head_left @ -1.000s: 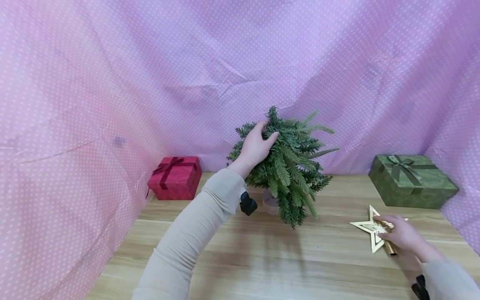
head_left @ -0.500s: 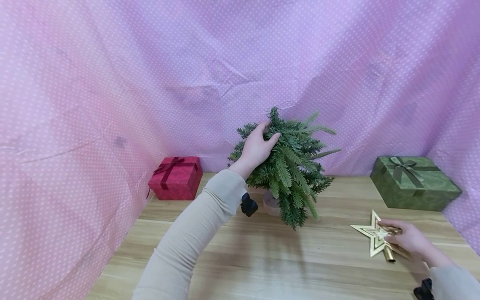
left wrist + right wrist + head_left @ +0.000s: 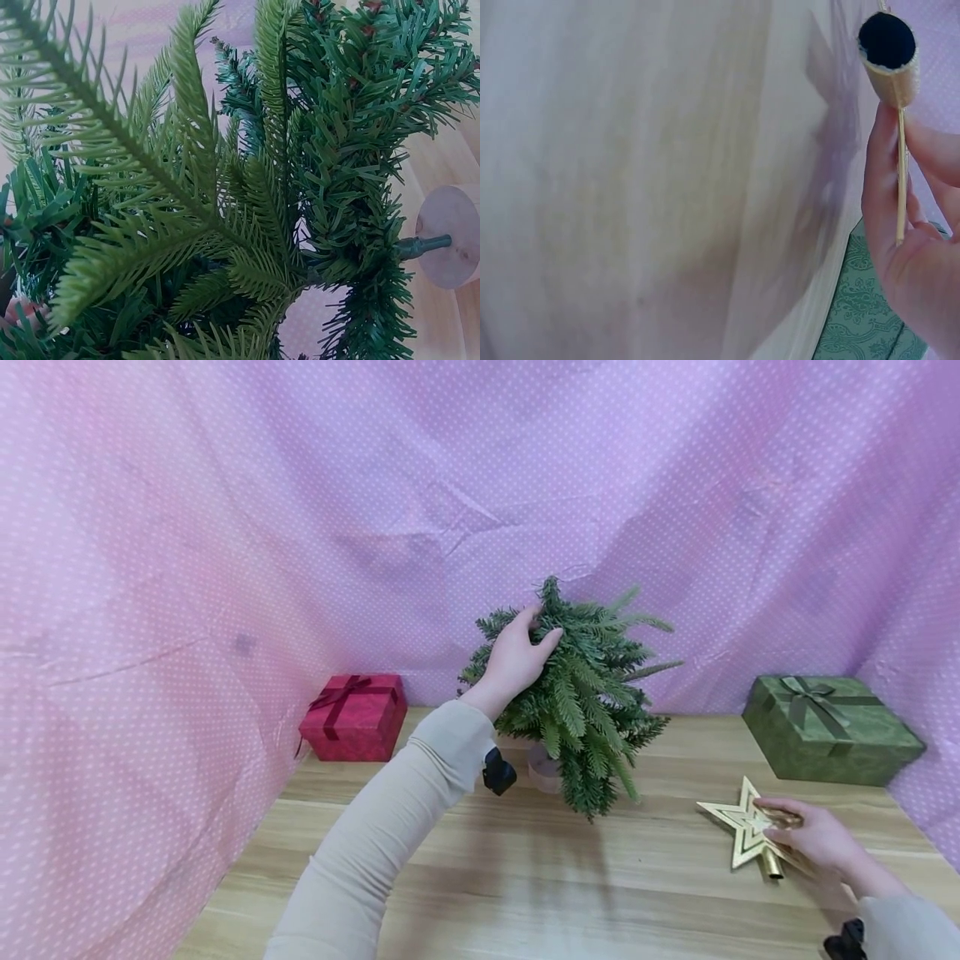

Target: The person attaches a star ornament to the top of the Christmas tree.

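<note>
A small artificial Christmas tree (image 3: 581,693) with green needled branches stands mid-table on a round wooden base (image 3: 545,768). My left hand (image 3: 517,656) grips it near the top, its fingertips sunk among the branches. In the left wrist view, branches (image 3: 352,150) hide nearly all of that hand, and the thin stem enters the base (image 3: 450,236). My right hand (image 3: 817,839) pinches a gold star tree topper (image 3: 742,827) by one side, at the right of the table. Its hollow tube (image 3: 772,864) points toward me; in the right wrist view the tube's dark opening (image 3: 887,41) shows.
A red gift box (image 3: 352,718) with a dark ribbon sits at the back left of the wooden table (image 3: 637,902). At the back right is a green gift box (image 3: 832,735) with a bow. Pink dotted cloth (image 3: 487,485) hangs around the table.
My right hand has shifted slightly toward me, and the star has turned in its fingers so more of its tube shows. My left hand keeps its hold on the tree.
</note>
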Available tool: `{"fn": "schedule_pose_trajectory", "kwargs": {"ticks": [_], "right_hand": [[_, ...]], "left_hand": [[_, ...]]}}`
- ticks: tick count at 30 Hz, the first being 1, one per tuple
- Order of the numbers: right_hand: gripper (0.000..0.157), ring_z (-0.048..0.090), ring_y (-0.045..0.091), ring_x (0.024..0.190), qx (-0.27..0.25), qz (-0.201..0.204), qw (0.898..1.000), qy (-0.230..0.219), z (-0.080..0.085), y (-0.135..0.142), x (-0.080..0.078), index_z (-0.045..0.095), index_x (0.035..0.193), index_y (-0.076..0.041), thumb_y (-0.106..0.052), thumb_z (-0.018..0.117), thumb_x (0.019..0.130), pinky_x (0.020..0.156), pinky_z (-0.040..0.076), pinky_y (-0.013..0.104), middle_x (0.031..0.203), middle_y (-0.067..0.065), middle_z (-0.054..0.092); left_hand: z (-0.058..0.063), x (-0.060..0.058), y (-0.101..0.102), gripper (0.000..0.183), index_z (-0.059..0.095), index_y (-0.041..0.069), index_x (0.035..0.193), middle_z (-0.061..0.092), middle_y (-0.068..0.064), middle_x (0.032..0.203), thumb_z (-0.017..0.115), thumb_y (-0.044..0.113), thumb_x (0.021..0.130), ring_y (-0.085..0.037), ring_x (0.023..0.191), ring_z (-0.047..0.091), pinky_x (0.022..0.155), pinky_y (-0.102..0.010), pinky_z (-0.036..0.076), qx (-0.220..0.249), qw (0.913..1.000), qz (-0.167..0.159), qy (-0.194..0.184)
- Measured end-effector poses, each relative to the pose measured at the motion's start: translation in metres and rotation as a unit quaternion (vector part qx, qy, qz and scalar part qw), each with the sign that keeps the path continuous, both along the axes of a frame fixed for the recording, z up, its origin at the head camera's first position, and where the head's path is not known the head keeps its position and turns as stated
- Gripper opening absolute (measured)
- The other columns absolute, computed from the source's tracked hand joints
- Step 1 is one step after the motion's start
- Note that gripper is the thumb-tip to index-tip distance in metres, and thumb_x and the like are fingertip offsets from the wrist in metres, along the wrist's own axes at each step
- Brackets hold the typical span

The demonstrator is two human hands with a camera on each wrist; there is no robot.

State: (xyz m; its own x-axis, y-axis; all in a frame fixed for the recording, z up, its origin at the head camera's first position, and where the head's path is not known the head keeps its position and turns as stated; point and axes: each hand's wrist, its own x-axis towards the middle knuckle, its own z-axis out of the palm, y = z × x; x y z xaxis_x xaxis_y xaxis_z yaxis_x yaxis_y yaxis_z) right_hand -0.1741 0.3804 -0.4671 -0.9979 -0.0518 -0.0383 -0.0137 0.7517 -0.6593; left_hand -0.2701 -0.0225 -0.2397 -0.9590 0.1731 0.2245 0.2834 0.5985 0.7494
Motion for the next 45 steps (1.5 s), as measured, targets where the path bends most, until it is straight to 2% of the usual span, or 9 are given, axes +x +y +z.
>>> {"fn": "schedule_pose_trajectory", "kwargs": {"ticks": [5,9,16,26,29,33,40,43,45], "right_hand": [[0.053,0.045,-0.014,0.079,-0.021,0.005,1.000,-0.005,0.004,-0.003,0.001,0.050,0.126,0.014,-0.014,0.069,0.086,0.065,0.047,0.017,0.121,0.034,0.054],[0.055,0.044,-0.016,0.081,-0.016,0.008,1.000,0.003,0.007,-0.008,0.001,0.049,0.127,0.014,-0.015,0.070,0.086,0.066,0.047,0.016,0.121,0.034,0.053],[0.053,0.047,-0.006,0.072,-0.002,0.004,1.000,0.028,0.015,-0.022,0.002,0.051,0.125,0.014,-0.013,0.071,0.084,0.060,0.044,0.019,0.098,0.014,0.064],[0.047,0.049,0.000,0.062,-0.033,0.001,0.997,0.072,0.038,-0.038,0.005,0.053,0.121,0.013,-0.010,0.071,0.084,0.052,0.045,0.023,0.081,0.003,0.062],[0.040,0.051,0.000,0.062,-0.055,0.006,0.995,0.081,0.045,-0.040,0.006,0.058,0.119,0.004,-0.010,0.070,0.084,0.051,0.046,0.024,0.079,-0.004,0.062],[0.032,0.051,0.001,0.060,-0.080,0.010,0.992,0.093,0.057,-0.043,0.007,0.065,0.115,-0.017,-0.009,0.070,0.084,0.048,0.043,0.024,0.080,-0.015,0.060],[0.048,0.054,-0.001,0.063,-0.096,0.025,0.987,0.123,0.075,-0.047,0.007,0.059,0.108,-0.044,-0.004,0.069,0.084,0.047,0.043,0.022,0.082,-0.021,0.059],[0.046,0.055,-0.001,0.064,-0.102,0.033,0.985,0.134,0.079,-0.049,0.008,0.061,0.110,-0.040,-0.003,0.069,0.084,0.048,0.044,0.022,0.084,-0.020,0.059],[0.040,0.055,0.000,0.064,-0.101,0.036,0.985,0.138,0.083,-0.051,0.009,0.064,0.112,-0.032,-0.004,0.069,0.085,0.048,0.045,0.022,0.085,-0.021,0.059]], "left_hand": [[0.001,0.001,0.001,0.057,0.032,0.019,0.149,0.045,-0.006,0.144,0.050,0.038,0.098,-0.022,0.131,0.045,0.104,-0.041,0.041,-0.003,1.0000,0.002,0.001],[0.001,0.001,0.001,0.057,0.032,0.019,0.149,0.045,-0.006,0.144,0.050,0.038,0.098,-0.022,0.131,0.045,0.104,-0.041,0.041,-0.005,1.0000,0.001,-0.001],[0.001,0.000,0.000,0.057,0.032,0.018,0.149,0.045,-0.006,0.144,0.050,0.037,0.098,-0.022,0.131,0.044,0.104,-0.040,0.041,0.000,1.0000,0.000,-0.003],[0.001,-0.001,0.000,0.057,0.032,0.018,0.149,0.045,-0.006,0.144,0.050,0.037,0.098,-0.022,0.131,0.044,0.104,-0.040,0.040,-0.003,1.0000,0.006,0.000],[0.001,-0.001,0.001,0.057,0.031,0.018,0.149,0.045,-0.006,0.144,0.050,0.038,0.098,-0.022,0.131,0.044,0.105,-0.040,0.040,-0.007,1.0000,0.004,0.001],[0.000,-0.001,0.000,0.058,0.030,0.017,0.149,0.045,-0.006,0.145,0.049,0.038,0.099,-0.022,0.132,0.043,0.106,-0.040,0.039,-0.010,0.9999,0.001,0.001],[0.001,0.000,0.000,0.057,0.030,0.017,0.149,0.044,-0.007,0.145,0.048,0.038,0.099,-0.022,0.132,0.043,0.106,-0.040,0.038,-0.011,0.9999,-0.002,0.001],[0.000,0.000,0.000,0.057,0.031,0.017,0.149,0.045,-0.007,0.144,0.048,0.038,0.099,-0.022,0.131,0.044,0.106,-0.040,0.039,-0.011,0.9999,0.000,0.001],[0.000,0.000,0.000,0.057,0.031,0.017,0.149,0.045,-0.007,0.144,0.049,0.038,0.099,-0.022,0.131,0.044,0.105,-0.040,0.040,-0.011,0.9999,0.001,0.001]]}}
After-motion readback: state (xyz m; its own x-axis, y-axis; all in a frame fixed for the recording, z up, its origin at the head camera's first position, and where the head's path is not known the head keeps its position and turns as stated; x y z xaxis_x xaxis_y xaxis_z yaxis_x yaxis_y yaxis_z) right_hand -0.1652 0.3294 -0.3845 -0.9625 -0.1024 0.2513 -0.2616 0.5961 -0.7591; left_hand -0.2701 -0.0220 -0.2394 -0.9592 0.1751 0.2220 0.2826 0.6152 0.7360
